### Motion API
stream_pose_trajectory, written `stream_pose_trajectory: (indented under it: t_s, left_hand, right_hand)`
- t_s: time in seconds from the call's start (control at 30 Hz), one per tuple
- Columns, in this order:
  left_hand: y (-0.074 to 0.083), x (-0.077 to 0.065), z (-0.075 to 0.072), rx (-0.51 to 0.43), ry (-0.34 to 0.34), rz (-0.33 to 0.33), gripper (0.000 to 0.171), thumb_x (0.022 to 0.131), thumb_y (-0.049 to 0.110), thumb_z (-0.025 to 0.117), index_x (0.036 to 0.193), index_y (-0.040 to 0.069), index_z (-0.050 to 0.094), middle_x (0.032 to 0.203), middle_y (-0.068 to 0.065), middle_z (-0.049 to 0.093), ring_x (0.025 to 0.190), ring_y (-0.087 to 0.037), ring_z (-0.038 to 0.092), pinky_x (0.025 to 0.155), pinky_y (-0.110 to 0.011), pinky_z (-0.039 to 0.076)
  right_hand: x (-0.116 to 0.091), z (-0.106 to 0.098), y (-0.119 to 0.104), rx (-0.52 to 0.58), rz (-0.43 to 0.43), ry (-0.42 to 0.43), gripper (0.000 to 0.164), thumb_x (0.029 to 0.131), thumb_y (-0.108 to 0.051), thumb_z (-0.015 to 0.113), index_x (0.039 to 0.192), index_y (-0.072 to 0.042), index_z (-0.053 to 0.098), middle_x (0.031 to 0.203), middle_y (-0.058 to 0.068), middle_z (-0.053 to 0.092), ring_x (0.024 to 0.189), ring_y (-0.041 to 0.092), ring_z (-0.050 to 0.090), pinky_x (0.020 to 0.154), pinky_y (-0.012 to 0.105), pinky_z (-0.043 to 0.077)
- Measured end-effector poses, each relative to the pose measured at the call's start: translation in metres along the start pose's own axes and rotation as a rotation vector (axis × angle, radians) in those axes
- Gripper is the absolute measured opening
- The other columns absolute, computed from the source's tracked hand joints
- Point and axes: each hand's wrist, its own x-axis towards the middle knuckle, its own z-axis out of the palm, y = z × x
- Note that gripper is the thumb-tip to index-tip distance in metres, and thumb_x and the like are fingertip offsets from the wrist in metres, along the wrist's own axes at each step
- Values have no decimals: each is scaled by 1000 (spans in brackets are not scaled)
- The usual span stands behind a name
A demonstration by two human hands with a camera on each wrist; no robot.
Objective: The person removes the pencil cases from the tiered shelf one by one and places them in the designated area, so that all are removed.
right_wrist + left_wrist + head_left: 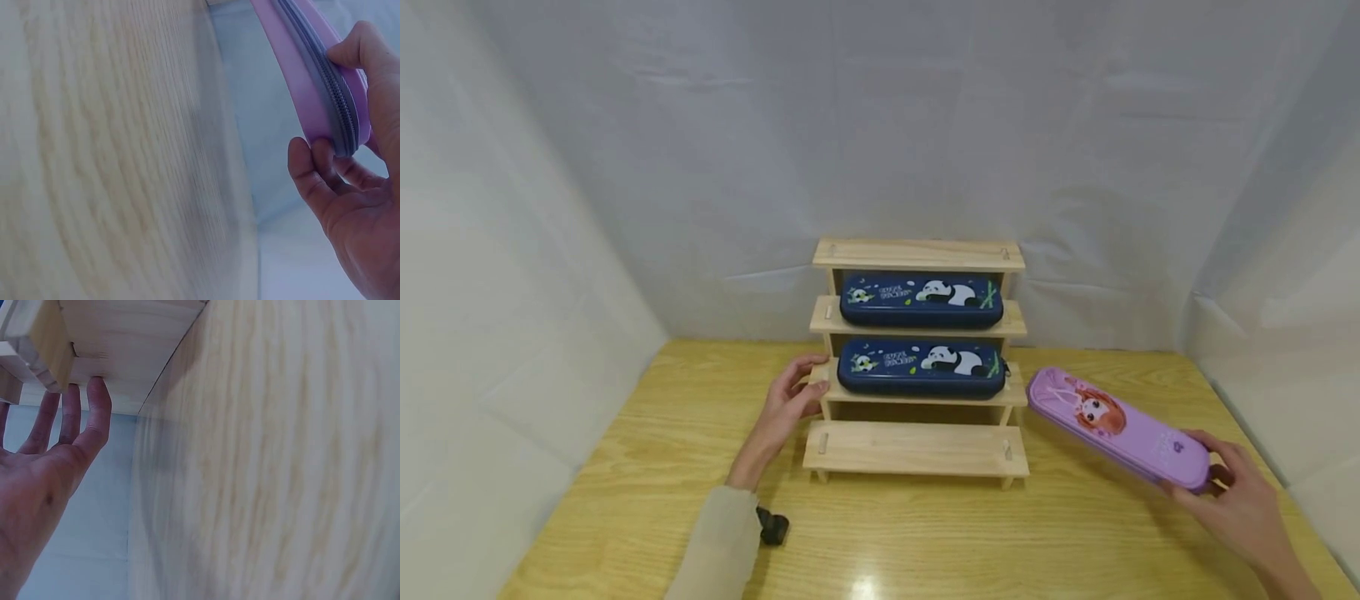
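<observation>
Where the purple case (pixel 1105 421) is: right of frame, near the wooden rack (pixel 917 450).
Right hand (pixel 1243 500): fingers grip the case's lower-right end; best kept firm.
Left hand (pixel 784 406): fingers spread on the rack's left; light steadying should suffice.

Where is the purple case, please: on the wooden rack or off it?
Off the wooden rack: the right hand holds the purple case at one end, out to the rack's right.

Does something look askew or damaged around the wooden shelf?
No visible damage: the upper panda case and lower panda case lie straight on the wooden shelf. Only the purple case slants, likely because the right hand holds it by one end.
</observation>
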Motion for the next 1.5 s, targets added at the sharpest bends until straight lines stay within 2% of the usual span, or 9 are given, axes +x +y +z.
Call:
stream_pose_trajectory:
  t_s: [0.3, 0.53, 0.57, 0.73, 0.87, 1.07, 1.17, 1.33, 1.5]
  left_hand:
    - [2, -1, 0, -12, -1, -3, 43, 102, 20, 62, 143, 14, 52, 133, -2, 49, 99, -11, 58, 81, -33, 57]
    - [2, -1, 1, -7, -1, -1, 43, 102, 19, 62, 143, 13, 51, 135, -4, 48, 99, -13, 56, 81, -34, 57]
    - [1, -1, 1, -6, -2, -1, 43, 102, 19, 62, 143, 13, 52, 135, -4, 48, 99, -13, 56, 81, -35, 57]
    - [2, -1, 2, -7, 0, -6, 42, 101, 19, 62, 142, 14, 52, 134, -5, 48, 97, -13, 56, 81, -35, 57]
    - [1, -1, 2, -6, 3, -6, 42, 101, 19, 62, 141, 12, 52, 132, -6, 48, 96, -13, 56, 79, -34, 57]
    - [1, -1, 1, 0, 4, -2, 41, 102, 19, 61, 142, 11, 52, 131, -6, 48, 95, -12, 56, 78, -32, 57]
    - [1, -1, 1, -4, 3, -3, 41, 102, 18, 61, 142, 12, 52, 131, -5, 48, 96, -11, 57, 78, -31, 57]
    - [1, -1, 1, -5, 9, -6, 41, 102, 18, 61, 142, 12, 51, 130, -2, 50, 97, -11, 57, 78, -31, 57]
    - [1, -1, 1, -3, 9, -7, 41, 102, 18, 61, 142, 12, 51, 130, -2, 50, 97, -11, 57, 79, -31, 57]
  right_hand:
    - [13, 14, -11, -39, 47, 70, 67, 67, 0, 90, 128, 1, 61, 103, -24, 45, 77, -13, 50, 67, 3, 43]
    - [21, 27, -17, -110, 120, 71, 69, 69, -9, 90, 130, 2, 60, 110, 9, 52, 72, -12, 45, 64, 5, 38]
    - [22, 29, -18, -107, 131, 74, 69, 69, -9, 89, 131, 3, 60, 110, 11, 52, 71, -11, 45, 63, 6, 38]
    - [27, 38, -21, -69, 180, 80, 69, 70, -9, 90, 131, 2, 59, 109, 6, 50, 66, -9, 48, 55, 11, 43]
    - [28, 43, -23, -61, 203, 56, 71, 73, -14, 91, 133, 3, 56, 112, 9, 51, 64, -8, 50, 50, 15, 46]
    - [30, 47, -26, -91, 223, 71, 71, 74, -24, 92, 131, 1, 58, 110, 10, 54, 66, -5, 48, 55, 13, 42]
    - [32, 48, -26, -103, 234, 49, 73, 75, -30, 92, 130, 2, 56, 110, 13, 55, 71, -6, 46, 60, 11, 40]
    - [33, 50, -27, -98, 280, -67, 82, 80, -42, 88, 133, 6, 47, 123, 25, 54, 78, -6, 49, 64, 11, 42]
    - [34, 54, -27, -114, 287, -104, 86, 81, -46, 85, 137, 3, 43, 130, 29, 53, 81, 4, 54, 63, 14, 43]
